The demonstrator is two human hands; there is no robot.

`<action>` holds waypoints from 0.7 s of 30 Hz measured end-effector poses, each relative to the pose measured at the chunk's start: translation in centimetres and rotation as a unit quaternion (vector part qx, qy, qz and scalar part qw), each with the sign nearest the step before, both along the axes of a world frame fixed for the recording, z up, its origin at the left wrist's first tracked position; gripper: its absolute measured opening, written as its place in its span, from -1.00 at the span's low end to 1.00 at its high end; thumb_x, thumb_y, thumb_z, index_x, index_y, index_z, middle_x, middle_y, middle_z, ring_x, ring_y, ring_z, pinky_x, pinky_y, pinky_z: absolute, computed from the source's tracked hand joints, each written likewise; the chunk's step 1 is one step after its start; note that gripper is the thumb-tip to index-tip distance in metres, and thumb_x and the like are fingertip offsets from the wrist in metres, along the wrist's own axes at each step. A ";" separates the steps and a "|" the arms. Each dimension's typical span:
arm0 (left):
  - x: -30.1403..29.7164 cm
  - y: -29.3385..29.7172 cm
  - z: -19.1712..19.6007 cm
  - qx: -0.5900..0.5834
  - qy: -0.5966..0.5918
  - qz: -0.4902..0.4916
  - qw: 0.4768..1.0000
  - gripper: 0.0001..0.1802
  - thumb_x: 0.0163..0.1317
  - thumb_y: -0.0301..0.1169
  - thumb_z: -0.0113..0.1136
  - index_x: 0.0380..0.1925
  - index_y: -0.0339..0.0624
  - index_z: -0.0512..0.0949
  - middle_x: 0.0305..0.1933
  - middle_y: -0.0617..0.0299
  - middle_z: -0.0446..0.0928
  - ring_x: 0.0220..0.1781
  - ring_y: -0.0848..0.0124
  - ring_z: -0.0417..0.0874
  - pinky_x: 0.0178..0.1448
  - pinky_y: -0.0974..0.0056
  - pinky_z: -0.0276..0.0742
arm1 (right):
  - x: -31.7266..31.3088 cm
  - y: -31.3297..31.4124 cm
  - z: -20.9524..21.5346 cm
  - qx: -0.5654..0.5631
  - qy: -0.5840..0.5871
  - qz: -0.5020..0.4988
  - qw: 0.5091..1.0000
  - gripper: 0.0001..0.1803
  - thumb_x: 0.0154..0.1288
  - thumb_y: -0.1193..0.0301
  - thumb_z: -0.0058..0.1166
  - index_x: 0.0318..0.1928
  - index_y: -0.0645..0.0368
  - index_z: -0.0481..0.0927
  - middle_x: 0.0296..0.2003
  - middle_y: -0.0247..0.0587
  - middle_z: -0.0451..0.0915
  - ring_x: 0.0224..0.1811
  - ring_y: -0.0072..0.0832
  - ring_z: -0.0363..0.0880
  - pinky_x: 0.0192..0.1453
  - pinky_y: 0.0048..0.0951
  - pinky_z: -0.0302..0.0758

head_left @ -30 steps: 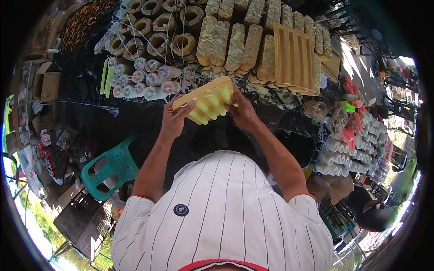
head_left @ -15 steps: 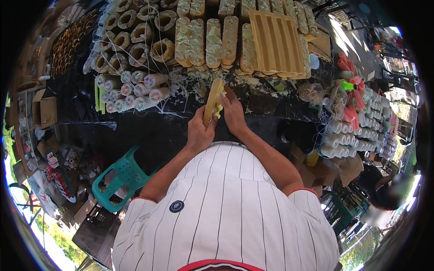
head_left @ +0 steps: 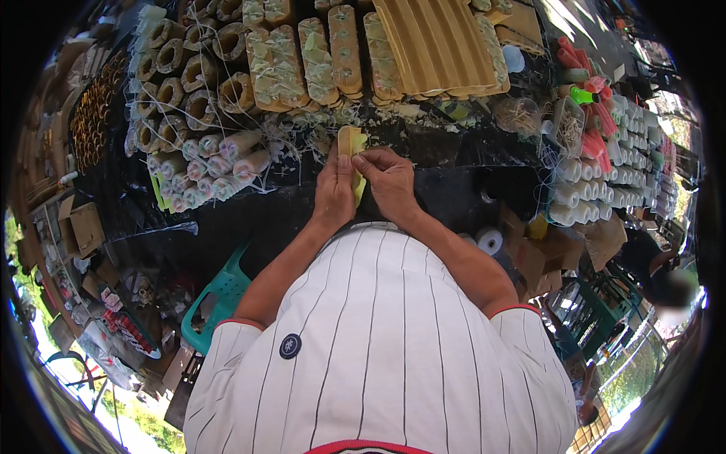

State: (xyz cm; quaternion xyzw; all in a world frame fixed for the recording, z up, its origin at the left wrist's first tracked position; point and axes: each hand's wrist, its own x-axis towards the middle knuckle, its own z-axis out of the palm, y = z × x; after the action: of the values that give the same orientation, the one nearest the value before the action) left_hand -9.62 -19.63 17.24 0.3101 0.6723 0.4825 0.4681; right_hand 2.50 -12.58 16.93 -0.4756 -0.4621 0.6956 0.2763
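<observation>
My left hand (head_left: 334,189) is closed round a slim tan oblong block (head_left: 345,138), held upright in front of my shirt. Along the block's right side runs a pale yellow-green layer (head_left: 360,185) with a ragged edge. My right hand (head_left: 389,181) has its fingers bent and pinched at that layer, close to my left thumb. What lies right under the right fingertips is hidden. Just beyond my hands, similar tan oblong blocks (head_left: 346,53) with pale green crusts stand in rows on the black-covered table (head_left: 446,157).
A ribbed tan tray-like piece (head_left: 439,49) lies over the blocks. Leftward are hollow tan tubes (head_left: 200,72), wrapped rolls (head_left: 215,163) and loose strings. White spools (head_left: 582,193) and pink bundles (head_left: 594,144) sit at right. A green plastic chair (head_left: 219,303) stands at my left.
The block has come more upright. My right hand has gone from fingers laid along the block's far part to a pinch at its yellow-green layer. The whole view has shifted a little.
</observation>
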 end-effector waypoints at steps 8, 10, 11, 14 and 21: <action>1.0 1.5 3.2 -0.055 0.165 -0.035 0.984 -0.44 0.72 -0.14 -0.20 0.45 -0.33 0.37 -0.06 -0.23 0.73 -0.04 -0.22 0.77 0.01 -0.05 0.66 | 0.5 2.2 1.0 -0.281 0.179 -0.039 0.942 -0.85 0.65 0.34 0.08 -0.13 0.12 0.54 -0.30 -0.37 0.58 -0.37 -0.60 0.44 -0.18 -0.49 0.48; 1.4 1.3 3.2 -0.050 0.199 -0.035 0.978 -0.47 0.71 -0.15 -0.18 0.41 -0.33 0.39 -0.15 -0.24 0.73 -0.11 -0.27 0.76 -0.07 -0.11 0.65 | 0.0 2.2 0.2 -0.292 0.186 -0.043 0.937 -0.82 0.67 0.32 0.02 -0.16 0.12 0.51 -0.38 -0.41 0.49 -0.40 -0.62 0.40 -0.22 -0.50 0.45; 1.6 1.3 3.1 -0.055 0.213 -0.041 0.975 -0.48 0.70 -0.16 -0.16 0.39 -0.33 0.40 -0.17 -0.27 0.71 -0.12 -0.29 0.75 -0.10 -0.14 0.64 | 0.3 2.1 -0.1 -0.289 0.174 -0.045 0.940 -0.81 0.64 0.33 0.01 -0.18 0.14 0.51 -0.40 -0.41 0.47 -0.41 -0.61 0.38 -0.26 -0.48 0.42; 1.9 1.6 2.8 -0.053 0.237 -0.039 0.969 -0.54 0.69 -0.20 -0.13 0.31 -0.34 0.43 -0.22 -0.31 0.69 -0.15 -0.35 0.72 -0.15 -0.21 0.60 | 0.3 2.6 0.1 -0.275 0.149 -0.038 0.949 -0.80 0.58 0.35 -0.01 -0.23 0.18 0.49 -0.43 -0.41 0.42 -0.44 -0.61 0.34 -0.33 -0.45 0.35; 3.7 2.8 4.3 -0.095 0.262 -0.029 0.960 -0.63 0.67 -0.27 -0.12 0.14 -0.39 0.47 -0.30 -0.35 0.67 -0.19 -0.38 0.71 -0.18 -0.24 0.58 | 1.7 3.7 -0.7 -0.275 0.144 -0.038 0.950 -0.84 0.58 0.35 0.00 -0.21 0.13 0.48 -0.44 -0.45 0.38 -0.46 -0.64 0.31 -0.37 -0.50 0.32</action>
State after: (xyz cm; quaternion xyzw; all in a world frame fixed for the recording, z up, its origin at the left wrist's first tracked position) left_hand -5.96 -16.82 21.49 0.3990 0.8050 0.3046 0.3161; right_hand 4.23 -8.91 16.28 -0.4451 -0.1896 0.8459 0.2246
